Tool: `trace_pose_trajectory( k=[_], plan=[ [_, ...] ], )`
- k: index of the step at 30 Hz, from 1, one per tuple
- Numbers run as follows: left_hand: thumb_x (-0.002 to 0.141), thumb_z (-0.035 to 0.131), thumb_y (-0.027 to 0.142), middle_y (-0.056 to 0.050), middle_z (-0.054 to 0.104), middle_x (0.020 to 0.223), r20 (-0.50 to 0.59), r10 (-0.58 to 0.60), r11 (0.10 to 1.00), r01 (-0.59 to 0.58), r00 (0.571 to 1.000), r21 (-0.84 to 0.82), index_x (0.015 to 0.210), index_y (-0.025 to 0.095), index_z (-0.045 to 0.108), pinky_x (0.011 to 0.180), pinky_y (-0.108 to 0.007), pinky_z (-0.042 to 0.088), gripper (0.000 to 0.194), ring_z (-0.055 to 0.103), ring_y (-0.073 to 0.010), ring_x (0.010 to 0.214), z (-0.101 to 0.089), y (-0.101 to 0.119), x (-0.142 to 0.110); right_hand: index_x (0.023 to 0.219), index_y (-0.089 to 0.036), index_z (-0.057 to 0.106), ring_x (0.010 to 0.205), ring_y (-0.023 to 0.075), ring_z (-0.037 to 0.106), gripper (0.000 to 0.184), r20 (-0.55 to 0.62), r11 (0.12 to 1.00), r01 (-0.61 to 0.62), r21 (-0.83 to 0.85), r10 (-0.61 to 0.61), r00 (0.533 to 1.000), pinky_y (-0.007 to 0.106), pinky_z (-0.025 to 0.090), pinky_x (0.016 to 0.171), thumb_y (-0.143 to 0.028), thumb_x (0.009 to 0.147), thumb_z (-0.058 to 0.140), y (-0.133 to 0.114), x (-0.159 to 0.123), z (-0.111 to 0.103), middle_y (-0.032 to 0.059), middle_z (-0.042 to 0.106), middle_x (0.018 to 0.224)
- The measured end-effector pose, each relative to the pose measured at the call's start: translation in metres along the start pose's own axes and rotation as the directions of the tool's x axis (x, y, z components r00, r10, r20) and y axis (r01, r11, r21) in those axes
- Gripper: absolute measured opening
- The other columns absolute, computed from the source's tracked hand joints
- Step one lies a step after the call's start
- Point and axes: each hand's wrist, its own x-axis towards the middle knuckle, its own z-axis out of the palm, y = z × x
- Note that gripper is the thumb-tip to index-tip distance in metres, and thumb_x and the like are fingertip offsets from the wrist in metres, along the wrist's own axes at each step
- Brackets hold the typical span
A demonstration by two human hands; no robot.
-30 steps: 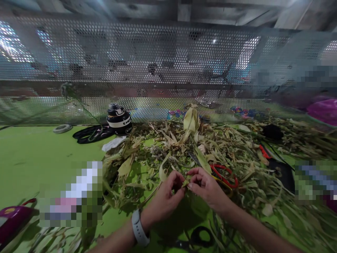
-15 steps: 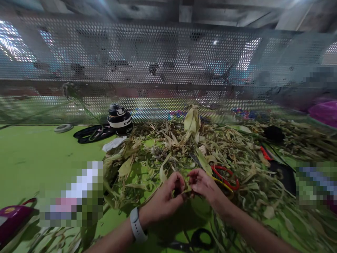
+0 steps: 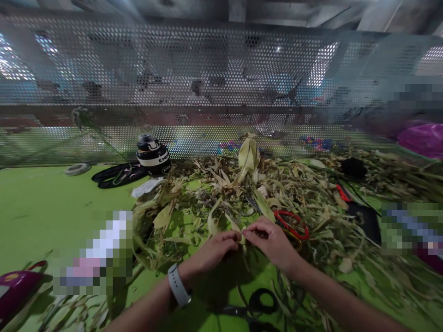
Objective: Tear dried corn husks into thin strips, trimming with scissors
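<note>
Grey mesh (image 3: pixel 214 55) stands at twelve o'clock, reckoned from where the hands meet, beyond a green surface (image 3: pixel 31 203) strewn with dry husk (image 3: pixel 294 184). The right hand (image 3: pixel 268 237) has its forearm toward four, the left hand (image 3: pixel 218 246) toward eight. A bottle (image 3: pixel 154 159) sits at ten, red-handled scissors (image 3: pixel 305 233) lie at three, black scissors (image 3: pixel 251 304) at five. Smallest is the strip (image 3: pixel 244 249), at the dial's centre, one end hanging toward six.

The step in hand looks like close work on that strip: the right fingers pinch it, thumb to forefinger, and the left fingers, curled closed, seem to grip it just beside. The next move probably calls for one steady pinch while the other shifts along.

What lies behind the mesh is indistinct; pixelated blocks mask patches at nine and three. The frame's lower edge cuts both forearms, shadow swallows the black blades, and the left fingertips partly hide the strip; whether it is torn or folded, I cannot tell.
</note>
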Motion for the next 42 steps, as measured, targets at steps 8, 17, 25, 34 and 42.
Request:
trace_pose_trajectory(
  k=[8, 17, 25, 34, 42],
  plan=[
    [0.078, 0.056, 0.043, 0.006, 0.030, 0.058, 0.037, 0.012, 0.993, -0.008, 0.999, -0.115, 0.070, 0.014, 0.057, 0.049, -0.024, 0.015, 0.030, 0.020, -0.0080, 0.053, 0.005, -0.003, -0.002, 0.071, -0.018, 0.066, 0.065, 0.0139, 0.047, 0.017, 0.021, 0.997, 0.034, 0.070, -0.036, 0.999, 0.027, 0.038, 0.060, -0.034, 0.075, 0.061, -0.003, 0.000, 0.000, 0.0002, 0.048, 0.069],
    [0.076, 0.055, 0.050, 0.004, 0.035, 0.055, 0.289, -0.114, 0.993, 0.114, 0.950, 0.017, 0.079, 0.013, 0.065, 0.048, -0.025, 0.017, 0.038, 0.023, -0.0075, 0.050, 0.010, 0.001, -0.011, 0.067, -0.017, 0.063, 0.066, 0.0130, 0.047, 0.019, -0.005, 0.992, 0.062, 0.107, -0.062, 0.998, 0.025, 0.038, 0.061, -0.033, 0.077, 0.060, -0.008, -0.001, -0.001, 0.0004, 0.048, 0.070],
    [0.072, 0.063, 0.045, 0.004, 0.042, 0.056, 0.217, -0.069, 0.988, 0.096, 0.974, -0.117, 0.078, 0.013, 0.063, 0.045, -0.022, 0.018, 0.032, 0.030, -0.0048, 0.046, 0.019, -0.002, -0.009, 0.068, -0.018, 0.063, 0.066, 0.0124, 0.048, 0.019, 0.093, 0.988, 0.076, 0.133, -0.089, 0.992, 0.024, 0.040, 0.063, -0.034, 0.077, 0.061, -0.005, 0.001, -0.001, 0.0001, 0.050, 0.068],
    [0.068, 0.065, 0.037, 0.004, 0.049, 0.046, -0.061, -0.118, 0.952, 0.096, 0.991, -0.291, 0.065, 0.014, 0.065, 0.043, -0.021, 0.027, 0.024, 0.040, -0.0068, 0.040, 0.020, -0.002, -0.002, 0.055, -0.016, 0.047, 0.052, 0.0092, 0.036, 0.040, 0.230, 1.000, 0.010, -0.024, -0.004, 0.973, 0.022, 0.028, 0.048, -0.042, 0.085, 0.046, -0.009, 0.004, -0.014, -0.0042, 0.039, 0.053],
    [0.066, 0.064, 0.030, 0.005, 0.038, 0.040, -0.108, -0.109, 0.983, 0.092, 0.988, -0.157, 0.053, 0.014, 0.066, 0.043, -0.024, 0.016, 0.021, 0.027, -0.0067, 0.041, 0.017, -0.002, -0.004, 0.057, -0.018, 0.042, 0.056, 0.0103, 0.036, 0.036, 0.080, 0.975, 0.169, -0.147, -0.158, 0.984, 0.022, 0.029, 0.051, -0.039, 0.086, 0.045, -0.002, 0.005, -0.009, -0.0039, 0.036, 0.058]
  ],
)
